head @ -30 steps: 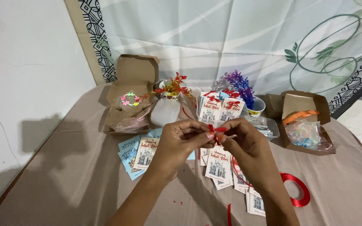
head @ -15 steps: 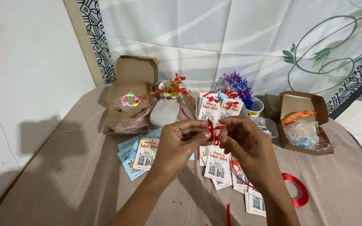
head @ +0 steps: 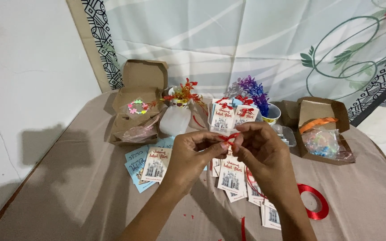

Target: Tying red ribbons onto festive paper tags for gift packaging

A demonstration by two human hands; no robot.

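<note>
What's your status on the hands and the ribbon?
Left hand and right hand both pinching the small red ribbon bow above the table. Cards underneath. Ribbon roll at right. Nothing in the way.

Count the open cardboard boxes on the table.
2. One cardboard box sits back left with a bead bracelet inside; the other sits back right, holding an orange band and plastic bags.

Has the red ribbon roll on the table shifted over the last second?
No. The red ribbon roll lies in the same spot, right of the cards and below the right-hand cardboard box.
</note>
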